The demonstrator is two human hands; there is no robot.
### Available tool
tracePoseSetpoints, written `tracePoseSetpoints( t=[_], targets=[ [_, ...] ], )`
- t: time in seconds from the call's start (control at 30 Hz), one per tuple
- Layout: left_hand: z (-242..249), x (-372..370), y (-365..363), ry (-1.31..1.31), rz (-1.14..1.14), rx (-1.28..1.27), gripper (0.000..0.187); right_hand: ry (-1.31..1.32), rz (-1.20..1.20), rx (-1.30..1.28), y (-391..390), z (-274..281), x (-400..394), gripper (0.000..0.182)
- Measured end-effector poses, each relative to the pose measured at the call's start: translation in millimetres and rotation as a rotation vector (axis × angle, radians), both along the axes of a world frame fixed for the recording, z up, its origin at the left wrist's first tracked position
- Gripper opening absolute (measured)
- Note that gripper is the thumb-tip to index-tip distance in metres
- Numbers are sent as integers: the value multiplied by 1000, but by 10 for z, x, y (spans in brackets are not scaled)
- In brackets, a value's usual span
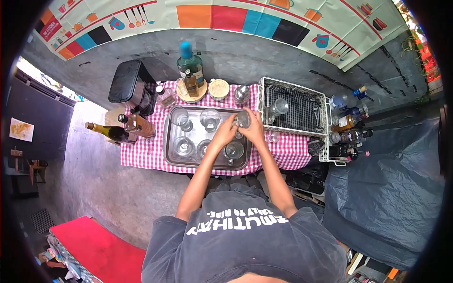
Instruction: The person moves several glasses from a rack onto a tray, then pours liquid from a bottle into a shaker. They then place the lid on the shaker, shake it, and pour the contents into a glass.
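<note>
Grey concrete wall and floor surround a small bench (141, 158) covered by a red-and-white checked cloth (292, 153), and a strip of kitchen-themed paper is pinned along the wall behind it. On the cloth a metal tray (168, 141) is set, and several clear glasses are stood on it, one of them (180, 116) at the tray's far left corner. Above the far right corner of the tray a single glass (243, 119) is held between both hands: the left hand (224, 133) is closed around its near left side and the right hand (255, 127) is wrapped around its right side, so each grip is clenched on the same glass. Just right of the hands a white wire basket (292, 89) is placed, with another glass laid inside it. A rack of bottles (347, 137) is hung on the basket's right side. Behind the tray a large bottle with a blue cap (188, 61) is stood on a round wooden board, beside a black box (125, 82). A dark wine bottle (108, 132) is laid at the cloth's left edge.
</note>
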State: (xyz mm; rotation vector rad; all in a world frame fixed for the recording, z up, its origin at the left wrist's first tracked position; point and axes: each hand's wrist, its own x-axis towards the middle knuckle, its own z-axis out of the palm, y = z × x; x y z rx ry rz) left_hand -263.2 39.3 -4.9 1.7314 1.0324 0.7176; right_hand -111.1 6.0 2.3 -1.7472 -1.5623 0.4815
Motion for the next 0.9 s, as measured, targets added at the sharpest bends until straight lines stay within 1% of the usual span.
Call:
tracePoseSetpoints(
  t=[0.03, 0.1, 0.2, 0.37, 0.43, 0.5, 0.57, 0.67, 0.73, 0.77, 0.8, 0.83, 0.87, 0.9],
  targets=[
    [-54, 13, -25, -1, 0, -7, 44, -20, 3, -33, 20, -28, -11, 79],
    [-120, 35, -62, -36, 19, -82, 50, -54, 9, -24, 59, -104, -30, 80],
    [-208, 28, -78, -19, 18, -151, 55, -85, 19, -29, 100, -222, -47, 81],
    [-400, 46, -94, -35, 67, -138, 58, -90, 15, -124, 93, -245, -98, 78],
    [-437, 42, -90, -25, 80, -137, 58, -108, 24, -6, 118, -319, -110, 78],
    [-472, 43, -107, -40, 133, -113, 58, -102, 17, -38, 111, -379, -142, 81],
    [-498, 22, -115, -46, 133, -117, 58, -98, 9, -69, 84, -403, -152, 85],
    [-440, 6, -132, -43, 137, -145, 59, -78, 43, 5, 45, -418, -157, 88],
    [-456, -10, -149, -33, 135, -172, 59, 11, 78, -32, 13, -452, -77, 91],
    [-464, -3, -154, -39, 138, -163, 60, 9, 124, 4, 2, -466, -20, 94],
    [-419, 7, -160, -46, 140, -154, 62, 8, 121, 4, -18, -468, 20, 94],
    [-376, -1, -170, -47, 136, -155, 62, 127, 116, -70, -50, -475, 53, 95],
    [-337, -24, -177, -30, 129, -241, 62, 246, 108, -143, -84, -488, 76, 96],
    [-317, -38, -181, -14, 121, -328, 63, 330, 110, -212, -130, -506, 100, 86]
  ],
)
